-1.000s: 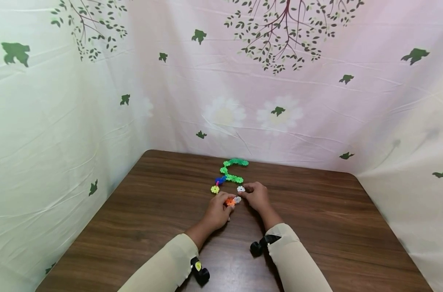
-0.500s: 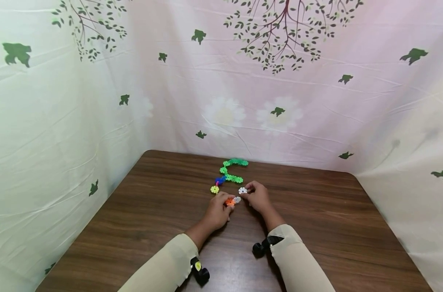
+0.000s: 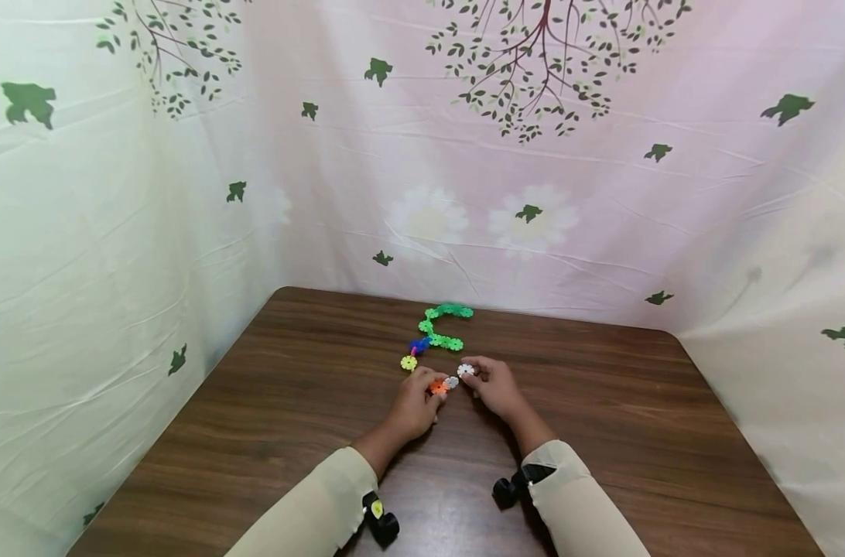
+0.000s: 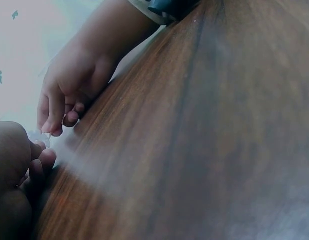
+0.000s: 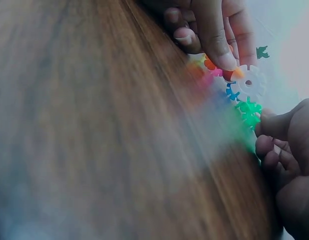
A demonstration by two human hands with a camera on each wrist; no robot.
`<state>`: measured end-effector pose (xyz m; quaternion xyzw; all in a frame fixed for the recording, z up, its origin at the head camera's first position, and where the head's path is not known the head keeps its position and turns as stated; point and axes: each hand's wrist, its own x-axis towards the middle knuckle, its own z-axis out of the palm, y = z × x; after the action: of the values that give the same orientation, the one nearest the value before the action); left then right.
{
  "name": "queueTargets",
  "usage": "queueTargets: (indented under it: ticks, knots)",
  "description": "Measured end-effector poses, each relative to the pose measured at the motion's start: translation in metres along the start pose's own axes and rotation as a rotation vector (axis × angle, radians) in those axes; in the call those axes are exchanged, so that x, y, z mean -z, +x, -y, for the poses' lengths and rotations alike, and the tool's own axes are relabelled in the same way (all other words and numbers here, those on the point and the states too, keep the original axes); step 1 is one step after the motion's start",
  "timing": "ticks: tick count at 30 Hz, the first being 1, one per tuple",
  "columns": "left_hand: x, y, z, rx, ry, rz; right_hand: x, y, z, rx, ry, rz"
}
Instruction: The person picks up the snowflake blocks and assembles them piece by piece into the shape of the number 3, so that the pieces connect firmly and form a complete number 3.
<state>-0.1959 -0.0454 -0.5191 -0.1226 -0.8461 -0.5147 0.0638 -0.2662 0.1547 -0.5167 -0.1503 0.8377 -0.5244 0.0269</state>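
In the head view my left hand (image 3: pixel 412 404) pinches an orange snowflake-shaped linking disc (image 3: pixel 437 386), which has a white disc (image 3: pixel 451 382) joined to its right side. Just to the right, thumb and fingers of my right hand (image 3: pixel 497 388) pinch another white disc (image 3: pixel 466 370); a small gap lies between the two white ones. Beyond the hands, a curved chain of green discs (image 3: pixel 425 326) runs on into blue discs (image 3: pixel 419 346), a bit of pink and a yellow disc (image 3: pixel 408 363). The right wrist view shows a white disc (image 5: pixel 250 82) beside the left fingertips.
A brown wood-grain table (image 3: pixel 290 402) carries everything. Its back edge meets a pale hanging cloth (image 3: pixel 339 209) printed with leaves and flowers, which also closes off both sides. A black wrist camera (image 3: pixel 384 530) is strapped to each forearm.
My right hand has shifted slightly right and toward me, carrying its white disc along. The left hand with the orange and white discs has stayed almost in place.
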Motion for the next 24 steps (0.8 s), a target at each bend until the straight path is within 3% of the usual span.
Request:
queueTargets:
  ticks: [24]
  knots:
    - [0.001,-0.001,0.002,-0.036,0.046,-0.023,0.005,-0.017,0.005,-0.046,0.097,0.043]
